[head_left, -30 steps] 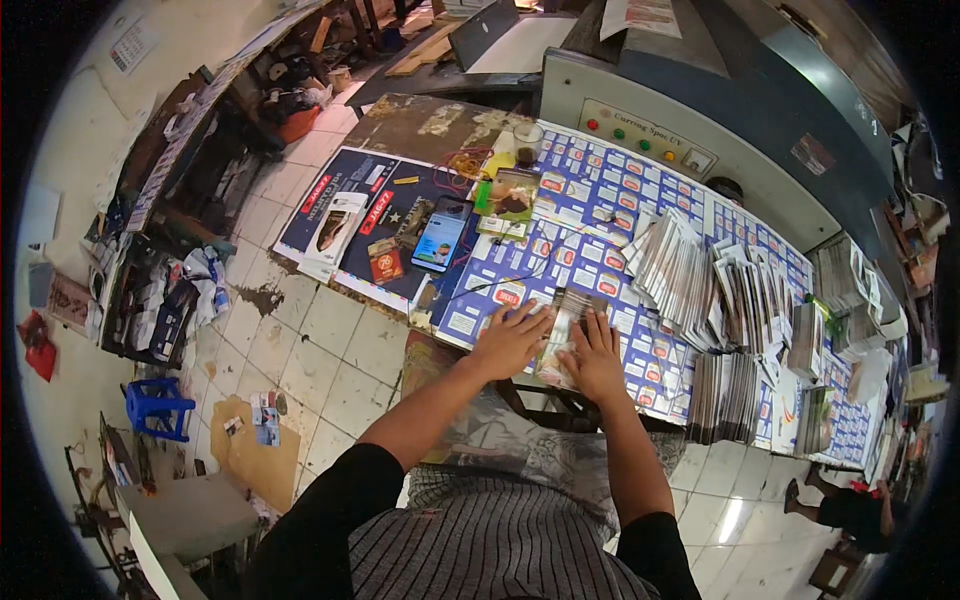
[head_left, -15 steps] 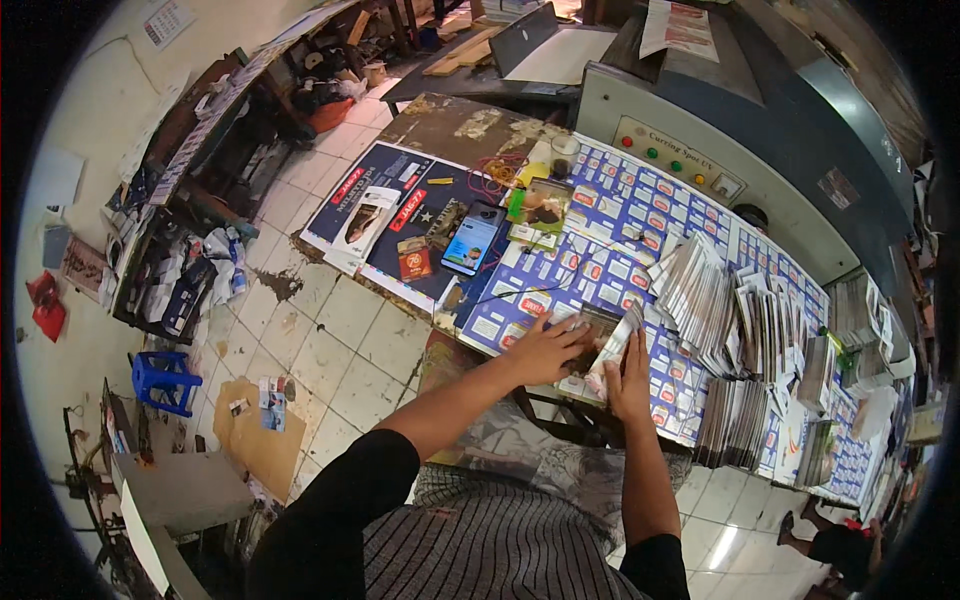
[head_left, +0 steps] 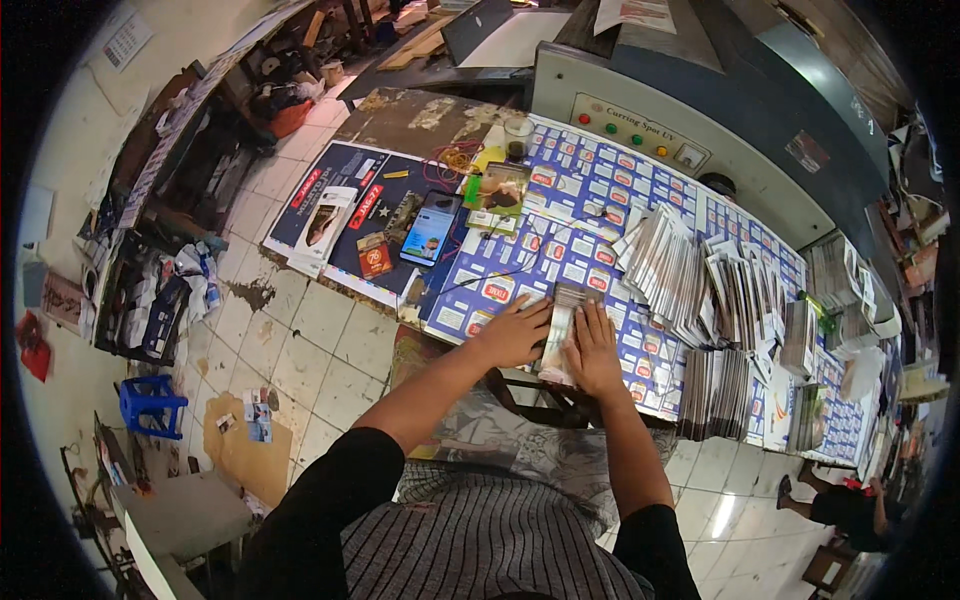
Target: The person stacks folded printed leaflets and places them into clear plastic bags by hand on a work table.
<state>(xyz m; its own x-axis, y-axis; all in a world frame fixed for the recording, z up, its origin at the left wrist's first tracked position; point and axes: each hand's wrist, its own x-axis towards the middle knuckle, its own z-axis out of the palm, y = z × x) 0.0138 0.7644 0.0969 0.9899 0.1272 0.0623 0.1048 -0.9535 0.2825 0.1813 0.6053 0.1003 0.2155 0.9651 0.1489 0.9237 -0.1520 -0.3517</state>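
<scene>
A narrow folded paper leaflet (head_left: pixel 558 345) lies at the table's front edge between my hands. My left hand (head_left: pixel 515 333) rests beside it, fingers spread and fingertips at its left side. Flat along its right side lies my right hand (head_left: pixel 595 350), fingers stretched out. The leaflet's inner folds are out of sight. To the right, many folded leaflets (head_left: pixel 665 275) fan out in an overlapping pile, and a tight upright row of them (head_left: pixel 715 393) stands close to the front edge.
Blue printed sheets (head_left: pixel 570 262) cover the table. Left of my hands are a phone (head_left: pixel 430 232), a small red-brown pack (head_left: pixel 374 256) and a thin cable. A dark glass (head_left: pixel 518 138) stands farther back, before a grey machine (head_left: pixel 640 110). A blue stool (head_left: pixel 152 405) is on the floor.
The leaflet was raised and slanted at my right hand; now it lies flatter and straighter between both hands. My right hand has moved left and flattened on it. The whole view has shifted slightly.
</scene>
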